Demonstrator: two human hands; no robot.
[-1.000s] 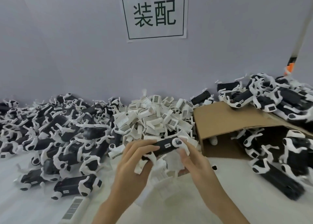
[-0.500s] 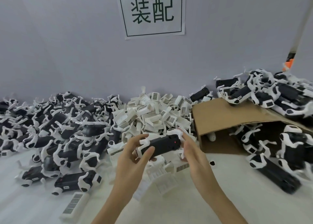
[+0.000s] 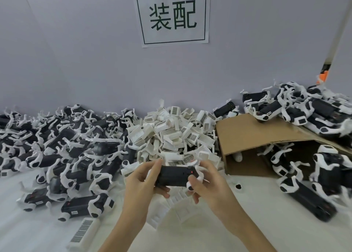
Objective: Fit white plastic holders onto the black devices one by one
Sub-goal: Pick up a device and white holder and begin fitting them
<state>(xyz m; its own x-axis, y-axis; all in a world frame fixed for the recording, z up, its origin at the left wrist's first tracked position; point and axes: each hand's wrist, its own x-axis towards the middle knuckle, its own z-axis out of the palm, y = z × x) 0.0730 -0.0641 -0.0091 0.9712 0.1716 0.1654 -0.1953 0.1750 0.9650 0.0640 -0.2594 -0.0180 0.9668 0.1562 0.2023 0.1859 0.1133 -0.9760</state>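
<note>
In the lower middle of the frame, both hands hold one black device point(image 3: 174, 178) level above the table point(image 3: 257, 213). The left hand point(image 3: 141, 185) grips its left end, fingers curled around the body, probably to keep it steady. The right hand point(image 3: 207, 185) closes on the right end, where the white holder point(image 3: 196, 172) wraps the device; the fingers seem to press the holder into place. Just behind the hands lies a heap of loose holders point(image 3: 171, 133), near enough for an easy reach. The pile of fitted devices point(image 3: 62, 147) fills the left of the frame, so I judge finished pieces go there. A cardboard box point(image 3: 253, 137) on the right lies open on its side, with more devices in and over it.
</note>
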